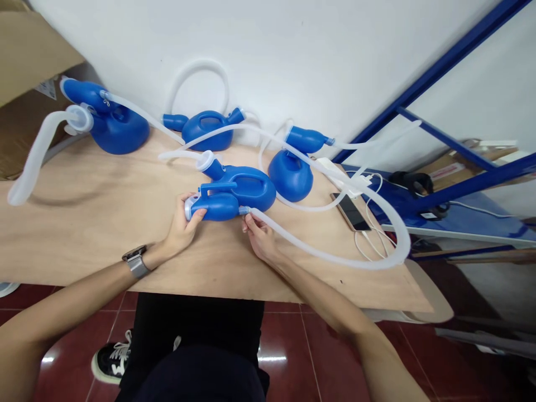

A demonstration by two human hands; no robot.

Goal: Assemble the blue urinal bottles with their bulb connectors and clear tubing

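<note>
My left hand (183,226) is closed around the white-rimmed wide end of a blue urinal funnel (220,207). Its narrow end points right, where a clear connector joins it to a translucent white hose (293,239). At that joint the fingers of my right hand (258,233) pinch the hose end. From there the hose loops out to the right and back over the table. Directly behind the funnel lies a blue urinal bottle (251,187) with a handle opening and a white-rimmed neck. Part of the bottle is hidden by the funnel.
Similar blue bottles with hoses stand at the left (121,131), back (205,131) and right (292,176) of the wooden table (104,234). A phone (350,211) and white cables lie at the right. A cardboard box (29,111) and a blue metal rack (448,137) flank the table.
</note>
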